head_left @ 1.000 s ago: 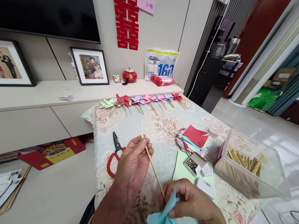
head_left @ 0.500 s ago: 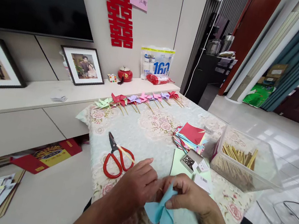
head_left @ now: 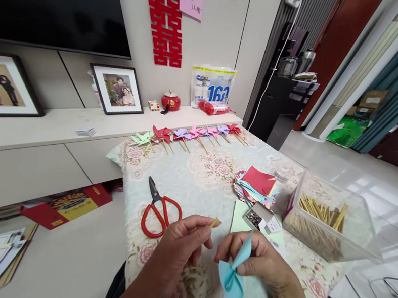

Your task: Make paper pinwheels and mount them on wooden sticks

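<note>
Between the two hands, low centre: left hand [head_left: 181, 248] has its fingers [head_left: 197, 227] pinched shut on a thin wooden stick [head_left: 214, 221]; only the tip shows past the thumb, rest hidden in the fist. Right hand [head_left: 259, 262] has fingers closed on a folded light-blue paper pinwheel [head_left: 232, 278], gripped at its centre, blades hanging below the hand. Stick tip and pinwheel sit near each other but apart, so by my read stick and wheel aren't joined yet; can't tell if a pin is already through the paper.

Just beyond the left fingers: red scissors [head_left: 157, 208] flat on the counter [head_left: 201, 180]. Just beyond the right fingers: small open box of pins [head_left: 258, 217] on a green sheet, then a stack of coloured paper squares [head_left: 257, 186]. Further right: clear plastic bin of sticks [head_left: 324, 225].

Far edge of the counter: row of finished pinwheels [head_left: 189, 137], several colours, laid side by side. So a batch is done, this blue one is mid-assembly, and paper plus sticks remain in stock.
</note>
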`<move>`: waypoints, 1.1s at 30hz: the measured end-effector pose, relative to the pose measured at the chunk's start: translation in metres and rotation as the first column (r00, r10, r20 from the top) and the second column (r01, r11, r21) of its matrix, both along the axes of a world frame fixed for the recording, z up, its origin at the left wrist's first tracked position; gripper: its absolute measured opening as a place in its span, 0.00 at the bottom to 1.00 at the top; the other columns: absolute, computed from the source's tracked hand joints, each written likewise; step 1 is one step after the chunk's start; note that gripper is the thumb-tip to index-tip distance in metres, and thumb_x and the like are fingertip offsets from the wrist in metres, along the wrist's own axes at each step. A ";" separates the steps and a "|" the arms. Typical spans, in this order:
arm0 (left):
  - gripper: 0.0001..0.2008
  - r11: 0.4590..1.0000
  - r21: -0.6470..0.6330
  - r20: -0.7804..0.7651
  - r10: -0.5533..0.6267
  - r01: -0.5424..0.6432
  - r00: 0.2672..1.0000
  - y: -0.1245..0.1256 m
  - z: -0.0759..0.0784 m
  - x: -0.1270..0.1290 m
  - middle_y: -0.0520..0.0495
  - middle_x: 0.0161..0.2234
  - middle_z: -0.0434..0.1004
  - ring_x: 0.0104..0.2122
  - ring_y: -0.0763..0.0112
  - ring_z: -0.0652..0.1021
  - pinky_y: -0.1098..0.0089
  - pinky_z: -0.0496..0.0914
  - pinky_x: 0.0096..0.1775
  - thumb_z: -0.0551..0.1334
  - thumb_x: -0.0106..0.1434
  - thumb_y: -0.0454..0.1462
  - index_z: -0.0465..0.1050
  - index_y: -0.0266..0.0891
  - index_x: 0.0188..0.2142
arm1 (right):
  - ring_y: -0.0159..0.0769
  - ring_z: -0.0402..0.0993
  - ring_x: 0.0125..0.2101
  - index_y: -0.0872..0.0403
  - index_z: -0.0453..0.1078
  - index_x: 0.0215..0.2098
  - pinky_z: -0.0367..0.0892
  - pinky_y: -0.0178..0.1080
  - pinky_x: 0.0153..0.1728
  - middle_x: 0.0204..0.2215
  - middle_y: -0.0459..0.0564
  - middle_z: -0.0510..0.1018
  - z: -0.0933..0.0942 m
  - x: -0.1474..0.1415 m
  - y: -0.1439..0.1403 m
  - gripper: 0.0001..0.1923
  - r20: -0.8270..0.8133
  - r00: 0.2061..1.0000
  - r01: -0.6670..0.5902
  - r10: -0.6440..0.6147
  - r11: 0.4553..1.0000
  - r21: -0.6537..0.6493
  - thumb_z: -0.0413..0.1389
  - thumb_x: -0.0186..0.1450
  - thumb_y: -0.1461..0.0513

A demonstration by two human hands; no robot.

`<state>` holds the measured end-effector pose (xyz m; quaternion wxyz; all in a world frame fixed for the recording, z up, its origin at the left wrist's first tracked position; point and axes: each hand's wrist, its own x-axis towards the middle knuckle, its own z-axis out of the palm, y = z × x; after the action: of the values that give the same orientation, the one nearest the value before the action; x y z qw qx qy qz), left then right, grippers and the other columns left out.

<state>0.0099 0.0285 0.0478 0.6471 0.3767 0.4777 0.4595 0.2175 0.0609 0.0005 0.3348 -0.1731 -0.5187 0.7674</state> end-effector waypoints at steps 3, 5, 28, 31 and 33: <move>0.12 0.995 -0.086 0.141 0.054 -0.042 0.989 -0.002 0.001 0.007 0.52 0.25 0.73 0.19 0.79 0.66 0.74 0.56 0.23 0.70 0.54 0.41 0.80 0.37 0.36 | 0.37 0.79 0.37 0.57 0.78 0.30 0.70 0.36 0.36 0.38 0.54 0.84 0.001 -0.001 0.000 0.10 0.002 1.000 0.008 -0.008 1.000 -0.001 0.71 0.55 0.61; 0.11 0.991 -0.115 0.203 0.085 -0.062 0.975 -0.002 0.002 0.011 0.51 0.26 0.73 0.21 0.76 0.70 0.73 0.58 0.24 0.71 0.51 0.39 0.79 0.37 0.33 | 0.37 0.78 0.36 0.57 0.78 0.30 0.69 0.36 0.35 0.37 0.53 0.84 0.001 -0.001 -0.001 0.10 0.008 1.000 0.020 -0.020 1.000 -0.005 0.71 0.54 0.60; 0.07 0.989 -0.091 0.258 0.134 -0.114 0.957 -0.003 0.008 0.020 0.52 0.23 0.70 0.22 0.78 0.68 0.75 0.60 0.26 0.70 0.52 0.38 0.77 0.36 0.29 | 0.35 0.76 0.33 0.57 0.77 0.29 0.68 0.35 0.33 0.35 0.52 0.83 0.000 -0.002 -0.001 0.11 0.030 0.999 0.042 -0.043 0.999 0.022 0.71 0.55 0.60; 0.08 0.982 -0.123 0.279 0.174 -0.144 0.944 -0.003 0.010 0.020 0.51 0.24 0.72 0.22 0.79 0.67 0.76 0.61 0.25 0.72 0.49 0.37 0.78 0.36 0.28 | 0.36 0.76 0.33 0.56 0.77 0.28 0.69 0.38 0.35 0.34 0.52 0.82 0.004 -0.003 0.000 0.10 0.021 0.994 0.100 -0.103 0.990 0.097 0.71 0.56 0.59; 0.09 0.978 -0.140 0.275 0.190 -0.156 0.943 -0.004 0.010 0.020 0.52 0.22 0.71 0.22 0.78 0.67 0.76 0.62 0.26 0.73 0.48 0.37 0.79 0.36 0.29 | 0.36 0.75 0.34 0.55 0.77 0.28 0.69 0.38 0.37 0.34 0.51 0.81 0.009 -0.005 -0.001 0.10 0.024 0.987 0.154 -0.160 0.973 0.172 0.71 0.56 0.59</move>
<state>0.0298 0.0245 0.0579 0.6874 0.2243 0.4362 0.5357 0.2130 0.0598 0.0098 0.3980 -0.1990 -0.5730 0.6882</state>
